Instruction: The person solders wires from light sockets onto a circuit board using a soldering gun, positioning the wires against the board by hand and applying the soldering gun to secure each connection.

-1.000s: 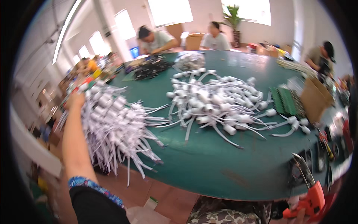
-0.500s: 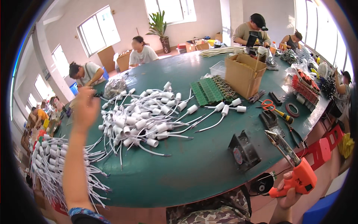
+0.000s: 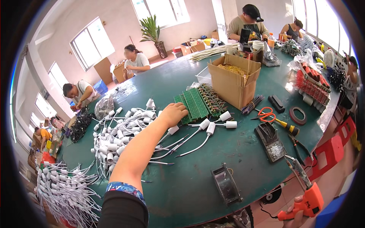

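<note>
My left hand (image 3: pixel 173 114) reaches across the table to the near left edge of a stack of green circuit boards (image 3: pixel 195 104). Its fingers curl downward and the tips are hidden, so I cannot see whether they grip a board. Under and beside that forearm lies a heap of white lamp holders with white wires (image 3: pixel 114 142). At the lower right, my right hand (image 3: pixel 294 216) is wrapped round the handle of an orange soldering gun (image 3: pixel 310 201), whose metal tip points up and left, over the table's edge.
A black fan (image 3: pixel 226 184) stands near the front edge. Around the right side are a black tray with solder bits (image 3: pixel 270 142), pliers (image 3: pixel 298 150), orange scissors (image 3: pixel 265 114), black tape (image 3: pixel 298 115) and a cardboard box (image 3: pixel 234 81). More wired lamp holders (image 3: pixel 64 190) hang at left. Several people work around.
My left hand has swung from the raised left side to the right and down to the circuit boards. The view has turned slightly. My right hand still holds the soldering gun.
</note>
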A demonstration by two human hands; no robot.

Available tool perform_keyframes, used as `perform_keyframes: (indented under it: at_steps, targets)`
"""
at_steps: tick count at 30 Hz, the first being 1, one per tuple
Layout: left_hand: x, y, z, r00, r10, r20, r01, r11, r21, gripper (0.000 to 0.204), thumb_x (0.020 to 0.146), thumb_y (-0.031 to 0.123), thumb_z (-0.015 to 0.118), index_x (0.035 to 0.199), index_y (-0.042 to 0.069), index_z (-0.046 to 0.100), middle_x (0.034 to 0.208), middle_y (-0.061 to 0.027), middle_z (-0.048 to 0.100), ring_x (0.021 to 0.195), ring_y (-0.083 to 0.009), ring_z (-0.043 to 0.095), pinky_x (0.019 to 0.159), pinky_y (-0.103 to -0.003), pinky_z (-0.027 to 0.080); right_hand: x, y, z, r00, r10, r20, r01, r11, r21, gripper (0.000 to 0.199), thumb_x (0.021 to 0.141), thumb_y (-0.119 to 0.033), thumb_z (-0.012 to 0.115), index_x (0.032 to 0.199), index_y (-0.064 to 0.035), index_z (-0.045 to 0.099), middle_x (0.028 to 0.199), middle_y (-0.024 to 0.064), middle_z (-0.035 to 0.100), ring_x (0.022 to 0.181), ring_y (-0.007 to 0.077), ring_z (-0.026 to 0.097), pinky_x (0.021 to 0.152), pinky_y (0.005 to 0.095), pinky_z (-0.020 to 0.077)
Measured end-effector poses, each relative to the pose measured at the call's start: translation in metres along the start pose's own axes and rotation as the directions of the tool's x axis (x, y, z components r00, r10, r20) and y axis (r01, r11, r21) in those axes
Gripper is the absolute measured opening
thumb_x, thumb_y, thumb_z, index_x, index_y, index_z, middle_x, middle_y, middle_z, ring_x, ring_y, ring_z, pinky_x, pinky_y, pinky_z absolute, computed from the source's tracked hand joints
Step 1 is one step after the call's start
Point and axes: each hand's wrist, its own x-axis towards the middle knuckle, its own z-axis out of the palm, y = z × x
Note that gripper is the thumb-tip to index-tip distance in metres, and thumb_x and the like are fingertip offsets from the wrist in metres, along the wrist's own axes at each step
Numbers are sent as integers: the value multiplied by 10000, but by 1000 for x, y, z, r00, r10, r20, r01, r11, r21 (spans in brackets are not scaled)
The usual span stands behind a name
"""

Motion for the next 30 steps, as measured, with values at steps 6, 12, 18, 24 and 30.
perform_keyframes:
  at_steps: [6,12,18,24,30]
  targets:
    - [-3,-13,17,983,122,-134,-134,987,-86,313,888,89,614,1196,109,670,1259,-84,689,1221,-263,632,1054,-404,486,9,7,-1,998,53,-33,-52,998,25,655,969,-190,703,1512,-43,369,1300,250,598,865,220,650,669,402,679]
    - [-19,-19,-28,963,-75,-260,16,975,-221,294,882,81,633,1172,72,674,1099,-133,738,1036,-351,691,940,-444,536,9,6,-2,1000,3,6,-3,1000,-23,672,981,-212,687,1531,-38,343,1282,253,604,859,229,646,644,366,668]
    - [-84,40,-126,774,-64,-629,-105,968,-227,350,846,2,661,1192,55,652,1142,-160,733,1032,-365,706,903,-470,562,-5,1,14,999,-44,16,44,999,-15,659,985,-239,682,1515,-16,359,1260,261,607,826,243,640,631,356,651]
    - [-202,185,-137,829,119,-547,-264,945,-195,311,868,80,685,1179,67,683,1241,-115,721,1125,-289,710,917,-405,589,-20,-1,23,984,-88,156,83,996,39,671,974,-279,695,1497,-11,370,1258,257,604,852,258,640,633,376,652]
    - [-265,272,-105,917,34,-398,-215,882,-420,332,879,124,637,1200,43,662,1327,-136,662,1276,-314,615,996,-440,538,-46,-19,66,956,19,294,-40,997,64,636,946,-344,743,1400,8,471,1280,201,602,914,237,644,702,365,629]
